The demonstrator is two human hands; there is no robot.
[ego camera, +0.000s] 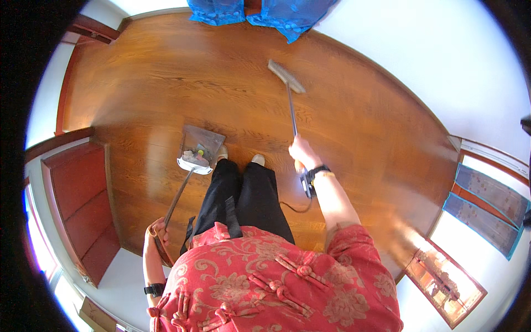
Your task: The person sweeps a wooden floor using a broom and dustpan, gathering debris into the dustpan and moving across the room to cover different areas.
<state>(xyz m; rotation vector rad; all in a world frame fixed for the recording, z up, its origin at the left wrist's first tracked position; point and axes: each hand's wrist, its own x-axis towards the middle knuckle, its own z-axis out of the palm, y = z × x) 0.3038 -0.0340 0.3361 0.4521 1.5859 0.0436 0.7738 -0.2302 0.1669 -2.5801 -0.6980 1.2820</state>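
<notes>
My right hand (305, 152) is closed around the thin pole of a broom, ahead of me and to the right. The broom head (286, 76), with pale bristles, is on or just above the wooden floor and looks slightly blurred. At the lower left, my left hand (161, 230) grips the long handle of a dustpan. The dustpan (207, 135), see-through with a white rear edge, stands by my left foot. Some debris (197, 155) and a small yellow-green item (200, 152) lie inside it. Both wrists wear black straps.
Wood-grain floor (240, 103) surrounds my feet. Blue curtains (286, 16) hang at the far side. A white wall (398, 45) curves along the right. Red-brown panels (83, 203) stand at the left. Grey-blue cloth panels (485, 211) hang at the far right.
</notes>
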